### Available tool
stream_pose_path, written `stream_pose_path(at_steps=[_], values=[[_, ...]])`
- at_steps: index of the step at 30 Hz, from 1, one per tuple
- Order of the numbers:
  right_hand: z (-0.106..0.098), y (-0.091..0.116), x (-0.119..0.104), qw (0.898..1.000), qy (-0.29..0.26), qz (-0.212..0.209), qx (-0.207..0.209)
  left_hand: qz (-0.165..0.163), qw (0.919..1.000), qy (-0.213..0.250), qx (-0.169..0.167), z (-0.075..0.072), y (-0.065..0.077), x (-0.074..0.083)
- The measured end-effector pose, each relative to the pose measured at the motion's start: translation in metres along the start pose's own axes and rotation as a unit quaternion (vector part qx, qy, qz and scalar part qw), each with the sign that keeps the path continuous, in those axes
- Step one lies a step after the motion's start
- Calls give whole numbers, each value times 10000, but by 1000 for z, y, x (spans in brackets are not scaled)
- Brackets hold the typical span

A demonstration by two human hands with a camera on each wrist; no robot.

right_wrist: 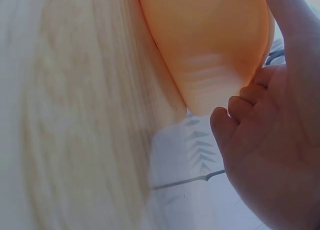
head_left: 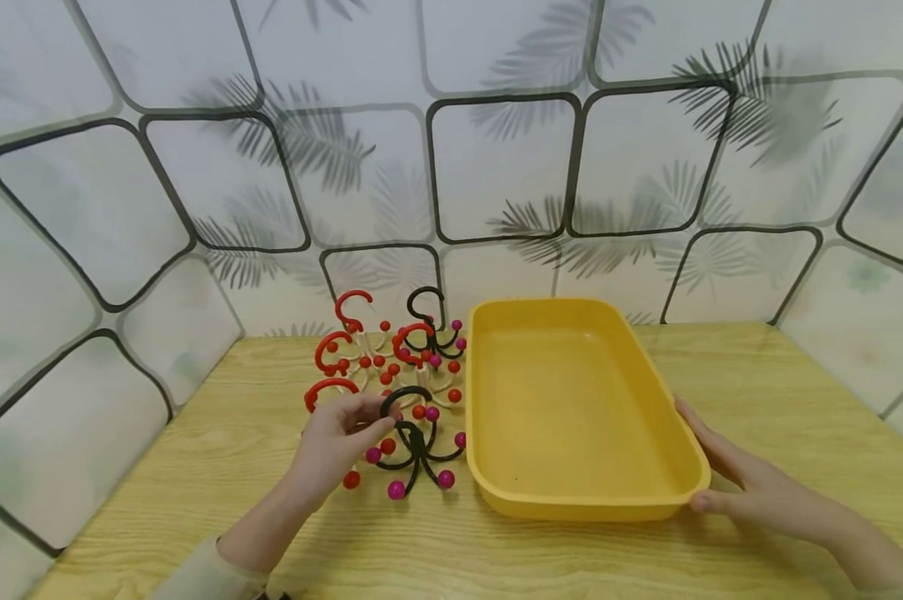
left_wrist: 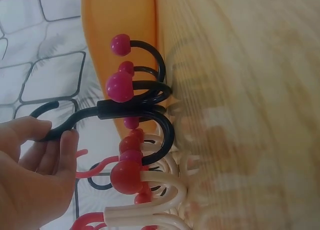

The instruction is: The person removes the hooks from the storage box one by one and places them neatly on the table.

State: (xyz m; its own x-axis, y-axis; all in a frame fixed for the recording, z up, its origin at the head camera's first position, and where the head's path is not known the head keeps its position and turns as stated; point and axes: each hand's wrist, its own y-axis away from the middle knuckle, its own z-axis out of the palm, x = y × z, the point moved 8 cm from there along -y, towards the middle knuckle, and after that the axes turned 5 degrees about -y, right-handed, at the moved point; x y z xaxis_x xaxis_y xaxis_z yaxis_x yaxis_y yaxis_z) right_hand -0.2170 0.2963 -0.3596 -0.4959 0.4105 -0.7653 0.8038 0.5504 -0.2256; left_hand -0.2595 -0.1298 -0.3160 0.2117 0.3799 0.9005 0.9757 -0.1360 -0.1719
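My left hand [head_left: 341, 437] pinches the curved top of a black multi-arm hanging hook [head_left: 417, 442] between thumb and fingers. Magenta balls cap the hook's arms. In the left wrist view, the hook [left_wrist: 125, 110] is upright, its curved arms at the wooden surface. Other hooks stand close behind it, including cream ones with red tops [head_left: 333, 386] and red balls, and another black hook [head_left: 425, 293] at the back. My right hand [head_left: 766, 492] touches the outside of a yellow tray [head_left: 586, 507] at its right side and near corner. In the right wrist view, its fingers [right_wrist: 240, 107] lie against the tray's wall.
The yellow tray stands just right of the hooks, with bare floor inside. Everything rests on a wood-grain table [head_left: 197, 475]. Behind and at both sides rise walls [head_left: 504, 167] patterned with leaves and dark outlines.
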Motion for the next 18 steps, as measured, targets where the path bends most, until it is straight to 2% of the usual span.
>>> stream_pose_path(at_steps=[6, 9, 12, 14, 18], values=[[-1, 0, -3, 9999, 85, -50, -90, -6, 10000, -26, -45, -4, 8, -2], [-4, 2, -3, 9995, 249, 38, -190, 248, 9997, 47, 41, -13, 16, 3], [-11, 4, -1, 9983, 454, 263, -250, 702, 9970, 105, 321, -31, 24, 12], [-17, 5, 0, 9975, 532, 412, -235, 935, 9936, 135, 620, -47, 29, 17], [-33, 7, 5, 9943, 767, 737, 17, 1112, 9837, 622, 1266, -79, 36, 19]])
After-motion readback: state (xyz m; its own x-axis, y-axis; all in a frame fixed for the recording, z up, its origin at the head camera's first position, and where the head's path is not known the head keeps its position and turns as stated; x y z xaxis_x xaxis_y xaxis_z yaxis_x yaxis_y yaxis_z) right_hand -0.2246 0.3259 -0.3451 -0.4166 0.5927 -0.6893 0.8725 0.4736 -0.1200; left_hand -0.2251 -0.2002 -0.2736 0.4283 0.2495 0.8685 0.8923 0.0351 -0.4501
